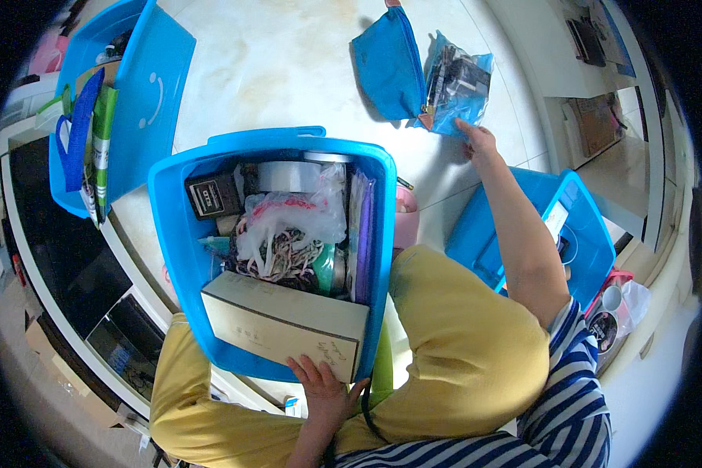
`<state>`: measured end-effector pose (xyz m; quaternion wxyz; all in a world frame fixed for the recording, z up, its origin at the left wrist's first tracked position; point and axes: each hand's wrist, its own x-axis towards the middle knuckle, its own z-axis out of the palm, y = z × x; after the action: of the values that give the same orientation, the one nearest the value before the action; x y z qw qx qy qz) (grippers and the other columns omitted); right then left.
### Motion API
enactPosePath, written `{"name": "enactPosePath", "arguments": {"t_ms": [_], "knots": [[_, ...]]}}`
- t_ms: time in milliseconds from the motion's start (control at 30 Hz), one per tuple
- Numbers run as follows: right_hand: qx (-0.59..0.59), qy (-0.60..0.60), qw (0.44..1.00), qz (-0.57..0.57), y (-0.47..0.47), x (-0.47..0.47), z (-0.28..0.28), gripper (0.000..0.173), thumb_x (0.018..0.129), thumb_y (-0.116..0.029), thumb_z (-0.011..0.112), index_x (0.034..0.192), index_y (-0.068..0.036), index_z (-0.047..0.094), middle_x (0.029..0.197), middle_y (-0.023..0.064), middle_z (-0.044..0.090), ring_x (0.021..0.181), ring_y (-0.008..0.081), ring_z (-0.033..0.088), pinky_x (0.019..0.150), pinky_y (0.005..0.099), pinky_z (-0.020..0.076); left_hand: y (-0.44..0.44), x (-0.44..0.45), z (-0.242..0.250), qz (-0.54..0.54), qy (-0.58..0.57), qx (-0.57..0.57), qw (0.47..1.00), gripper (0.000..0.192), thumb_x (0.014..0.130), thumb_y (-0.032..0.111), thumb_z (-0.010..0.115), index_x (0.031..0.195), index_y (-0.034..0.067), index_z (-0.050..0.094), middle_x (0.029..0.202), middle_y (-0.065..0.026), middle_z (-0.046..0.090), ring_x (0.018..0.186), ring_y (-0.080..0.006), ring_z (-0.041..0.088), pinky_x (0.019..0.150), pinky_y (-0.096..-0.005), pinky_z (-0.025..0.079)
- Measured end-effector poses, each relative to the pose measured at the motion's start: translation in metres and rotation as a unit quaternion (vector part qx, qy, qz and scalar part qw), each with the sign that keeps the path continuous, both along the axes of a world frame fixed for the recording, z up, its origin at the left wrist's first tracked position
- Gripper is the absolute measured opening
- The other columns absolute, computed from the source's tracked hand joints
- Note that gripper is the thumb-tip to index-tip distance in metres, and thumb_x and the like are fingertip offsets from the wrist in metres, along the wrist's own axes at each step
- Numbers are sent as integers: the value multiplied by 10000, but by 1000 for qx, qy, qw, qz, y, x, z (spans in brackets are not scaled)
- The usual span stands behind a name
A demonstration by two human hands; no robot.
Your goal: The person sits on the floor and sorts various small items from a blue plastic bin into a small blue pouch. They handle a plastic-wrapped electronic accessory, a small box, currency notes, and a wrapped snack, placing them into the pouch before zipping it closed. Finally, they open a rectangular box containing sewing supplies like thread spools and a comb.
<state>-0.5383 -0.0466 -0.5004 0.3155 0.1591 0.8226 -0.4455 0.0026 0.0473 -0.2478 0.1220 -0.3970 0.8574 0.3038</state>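
Observation:
Between my legs stands a blue plastic storage bin (174,245), tilted toward me. My left hand (323,398) lies over its near rim, fingers spread against a cream cardboard box (286,319) bearing handwriting. Out at the upper right, my right hand (478,140) pinches the lower edge of a clear bluish plastic bag (459,82) with dark items inside. The bag lies on the floor beside a blue zippered pouch (389,67). Inside the bin are a black box (213,196), a crumpled clear plastic bag (295,216), patterned fabric strips (289,251) and purple folders (362,234).
A second blue bin (152,99) with a green-and-white package (102,146) stands at the left. Another blue bin (474,225) is under my right forearm. A pink container (406,216) sits beside the middle bin. A white-framed cabinet (117,251) runs along the left.

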Motion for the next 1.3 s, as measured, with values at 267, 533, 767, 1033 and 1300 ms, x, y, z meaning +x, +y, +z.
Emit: {"name": "enactPosePath", "arguments": {"t_ms": [267,533,767,1033,1300], "knots": [[-300,56,950,-72,-49,-21,107,119,735,35,591,770,-60,527,797,74,543,702,220,526,641,381,487,-5,0,3,-23,37,-44,998,1222,749,533,775,1488,-50,-4,1511,-397,-42,1342,-693,-15,1062,-767,136],[-474,-99,875,-11,-16,68,364,125,729,32,536,834,-35,547,729,71,540,649,215,555,647,347,519,-17,-15,49,97,74,-8,992,1067,808,412,760,1470,-130,122,1500,-381,152,1387,-588,121,1129,-641,167],[-523,-335,780,79,41,239,475,187,787,-87,574,936,24,597,859,144,651,753,254,666,716,389,598,-41,-36,152,312,624,558,449,1042,819,601,686,1541,74,151,1547,-160,286,1404,-350,326,1139,-566,275],[-502,-450,732,94,95,376,474,287,796,-49,590,1078,4,576,983,148,651,863,284,659,810,426,573,-3,29,231,343,749,360,437,594,928,152,673,1428,35,375,1375,-98,515,1243,-251,518,1065,-420,409],[-505,-379,764,131,170,424,485,618,908,-359,678,1400,-69,442,1350,141,551,1231,322,535,1040,482,441,33,63,285,383,770,125,494,432,868,43,734,1242,-29,531,1147,-82,641,1025,-148,611,917,-293,477]]}}
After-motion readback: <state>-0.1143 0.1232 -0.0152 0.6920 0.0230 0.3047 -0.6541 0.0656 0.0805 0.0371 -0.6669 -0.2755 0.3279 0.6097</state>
